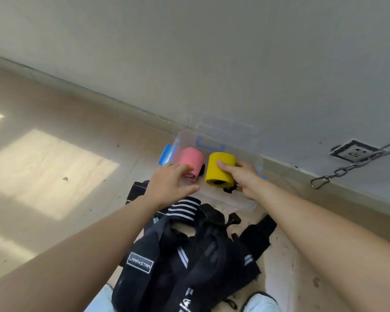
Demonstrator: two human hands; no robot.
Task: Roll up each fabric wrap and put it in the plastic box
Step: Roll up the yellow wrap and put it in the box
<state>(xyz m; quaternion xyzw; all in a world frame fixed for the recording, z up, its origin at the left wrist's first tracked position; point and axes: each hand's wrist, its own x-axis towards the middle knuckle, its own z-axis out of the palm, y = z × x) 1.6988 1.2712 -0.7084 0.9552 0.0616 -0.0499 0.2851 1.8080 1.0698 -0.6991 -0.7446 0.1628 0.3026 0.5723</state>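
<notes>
Yellow roll (214, 175) is in the right hand (242, 176) — thumb across its near side, fingers curled round the far side, gripping it over the right half of the clear plastic box (239, 201). Can't tell if it touches the bottom. The roll's open end faces the camera, with a dark core visible.

Pink roll (193, 159) sits inside the box on the left, just beside the yellow one and apart from it. Left hand (171, 179) is loose with fingers spread, holding nothing — fingertips in front of the pink roll's near end, contact unclear.

Count: 2 rolled wraps (1 yellow, 1 pink), 1 box with blue trim. Unrolled black wraps (189, 255) lie in a tangled pile on the floor (54, 154) just short of the box, between the forearms; number can't be counted. Right side: 1 chain (356, 163) with a snap hook, 1 wall socket (352, 152).
</notes>
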